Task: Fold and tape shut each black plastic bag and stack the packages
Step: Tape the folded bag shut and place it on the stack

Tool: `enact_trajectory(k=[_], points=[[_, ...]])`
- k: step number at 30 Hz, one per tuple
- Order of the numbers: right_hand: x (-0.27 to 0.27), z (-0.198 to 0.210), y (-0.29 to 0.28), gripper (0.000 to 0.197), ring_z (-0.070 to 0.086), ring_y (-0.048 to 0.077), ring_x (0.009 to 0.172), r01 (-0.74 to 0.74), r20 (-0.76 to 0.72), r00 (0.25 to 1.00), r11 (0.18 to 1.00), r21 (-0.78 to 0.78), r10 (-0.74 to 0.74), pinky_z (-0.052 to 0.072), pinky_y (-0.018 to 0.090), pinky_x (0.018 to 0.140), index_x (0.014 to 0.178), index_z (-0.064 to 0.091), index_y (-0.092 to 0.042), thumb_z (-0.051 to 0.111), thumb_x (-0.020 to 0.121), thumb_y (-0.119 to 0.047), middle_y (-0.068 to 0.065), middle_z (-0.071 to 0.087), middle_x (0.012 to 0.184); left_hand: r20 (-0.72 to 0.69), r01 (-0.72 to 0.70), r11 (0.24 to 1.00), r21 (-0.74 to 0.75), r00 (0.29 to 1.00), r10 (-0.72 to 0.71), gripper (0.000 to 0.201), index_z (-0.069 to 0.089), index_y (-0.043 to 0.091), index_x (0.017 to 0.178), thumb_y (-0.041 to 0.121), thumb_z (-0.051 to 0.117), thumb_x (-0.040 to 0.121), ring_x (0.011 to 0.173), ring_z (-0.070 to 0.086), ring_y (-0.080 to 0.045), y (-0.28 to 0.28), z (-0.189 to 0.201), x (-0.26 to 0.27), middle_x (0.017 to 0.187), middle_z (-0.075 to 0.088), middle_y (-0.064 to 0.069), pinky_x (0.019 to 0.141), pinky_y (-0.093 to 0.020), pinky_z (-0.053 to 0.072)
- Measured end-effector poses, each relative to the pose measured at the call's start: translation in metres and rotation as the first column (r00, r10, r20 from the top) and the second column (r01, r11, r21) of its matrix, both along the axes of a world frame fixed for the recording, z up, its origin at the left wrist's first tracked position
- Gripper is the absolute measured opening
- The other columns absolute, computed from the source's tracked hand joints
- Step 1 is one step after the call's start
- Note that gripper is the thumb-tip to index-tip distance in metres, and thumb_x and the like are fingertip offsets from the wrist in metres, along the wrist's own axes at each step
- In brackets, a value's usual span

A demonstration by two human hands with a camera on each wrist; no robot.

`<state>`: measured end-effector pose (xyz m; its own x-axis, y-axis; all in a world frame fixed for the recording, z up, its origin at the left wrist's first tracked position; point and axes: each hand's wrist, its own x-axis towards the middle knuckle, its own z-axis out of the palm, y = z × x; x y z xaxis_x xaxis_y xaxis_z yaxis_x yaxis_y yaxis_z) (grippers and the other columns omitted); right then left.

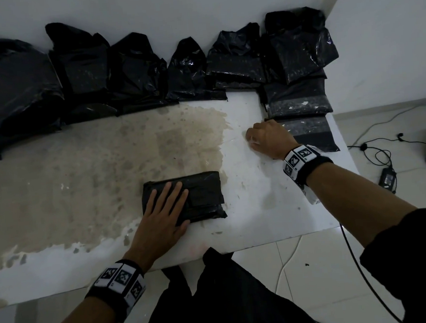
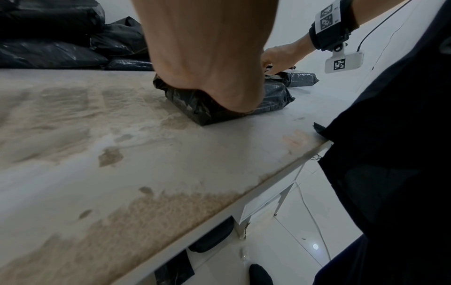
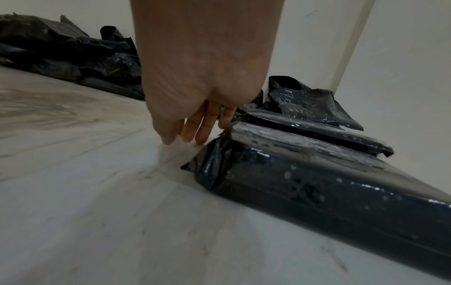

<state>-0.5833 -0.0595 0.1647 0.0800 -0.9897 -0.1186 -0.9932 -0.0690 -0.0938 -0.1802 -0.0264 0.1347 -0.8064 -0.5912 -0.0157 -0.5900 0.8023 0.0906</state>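
Folded black bag [image 1: 184, 199] lies flat on the worn white table [image 1: 80, 171], near the front edge and a little right of its middle, directly in front of you. Its long axis runs left to right across your view, with the folded flaps gathered on top toward the right end; what it contains cannot be seen through the plastic. Your left hand [image 1: 162, 216] rests palm down on its left half, fingers straight and spread, pressing it flat rather than gripping. Your right hand [image 1: 266, 138] is well apart from it, reaching to the far right of the table, knuckles up, with the fingers [image 3: 202, 131] pointing down at the tabletop and holding nothing; the outermost fingertip touches or nearly touches the corner of the nearest finished package [image 1: 312, 135]. That package lies flat at the table's right edge, and a second finished package [image 1: 297, 101] lies just behind it, both showing a shiny taped strip on top. Behind those, an unsealed bag [image 1: 299, 45] leans against the wall corner. A row of further unsealed black bags [image 1: 123, 69] lines the back of the table along the wall, their loose open tops sticking upward, contents hidden. On the tiled floor to your right lie cables [image 1: 382, 153].
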Motion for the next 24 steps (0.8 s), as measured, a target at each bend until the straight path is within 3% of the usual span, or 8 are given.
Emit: enact_trajectory(k=[2,5,11,15,20,24], points=[[0.004,0.002,0.0,0.002,0.062,0.039,0.064,-0.008,-0.008,1.0,0.999,-0.039,0.008,0.047,0.04,0.066,0.085,0.07,-0.004,0.071,0.085,-0.006,0.016,0.066,0.075,0.002,-0.004,1.0,0.003,1.0,0.004,0.07,0.033,0.007,0.155,0.05,0.037,0.099,0.153,0.02,-0.034,0.0,0.0,0.0,0.165,0.023,-0.014,0.12,-0.058,0.022],[0.005,0.001,0.0,0.005,0.061,0.038,0.065,0.007,-0.002,1.0,0.998,-0.063,-0.007,0.047,0.038,0.059,0.085,0.069,-0.005,0.068,0.089,-0.008,0.015,0.064,0.079,0.005,-0.001,1.0,0.003,1.0,0.001,0.071,0.032,0.008,0.156,0.051,0.036,0.099,0.153,0.019,-0.033,-0.001,0.0,0.001,0.165,0.022,-0.014,0.12,-0.058,0.022],[0.007,0.008,0.0,0.014,0.061,0.037,0.071,0.049,-0.009,0.999,0.998,0.038,-0.049,0.044,0.039,0.059,0.102,0.059,-0.005,0.052,0.101,-0.017,0.017,0.069,0.085,-0.001,-0.001,1.0,0.008,1.0,0.001,0.071,0.032,0.007,0.156,0.05,0.036,0.1,0.153,0.019,-0.033,-0.001,-0.001,0.001,0.165,0.022,-0.014,0.12,-0.058,0.023],[0.007,0.011,0.0,0.033,0.064,0.039,0.098,0.08,0.022,0.996,0.989,0.126,-0.083,0.05,0.043,0.078,0.126,0.059,-0.01,0.064,0.096,-0.025,0.013,0.067,0.115,-0.002,-0.003,1.0,0.01,1.0,0.003,0.071,0.032,0.008,0.156,0.05,0.036,0.099,0.153,0.018,-0.033,-0.001,-0.001,0.001,0.165,0.022,-0.014,0.12,-0.058,0.023],[0.01,0.017,-0.002,0.018,0.063,0.039,0.091,0.065,-0.043,0.997,0.991,0.12,-0.061,0.043,0.037,0.068,0.105,0.068,-0.005,0.053,0.101,-0.015,0.014,0.065,0.102,-0.013,-0.004,1.0,0.008,1.0,0.004,0.071,0.032,0.007,0.156,0.05,0.038,0.099,0.153,0.019,-0.033,0.0,0.0,0.0,0.165,0.023,-0.014,0.12,-0.058,0.022],[0.01,0.027,0.001,0.019,0.063,0.036,0.087,0.061,-0.002,0.998,0.986,0.155,-0.062,0.048,0.04,0.07,0.102,0.067,-0.006,0.051,0.101,-0.015,0.013,0.068,0.101,-0.012,-0.004,1.0,0.01,1.0,0.004,0.071,0.033,0.007,0.155,0.049,0.039,0.099,0.153,0.018,-0.033,0.0,-0.001,0.001,0.165,0.022,-0.014,0.12,-0.058,0.022]])
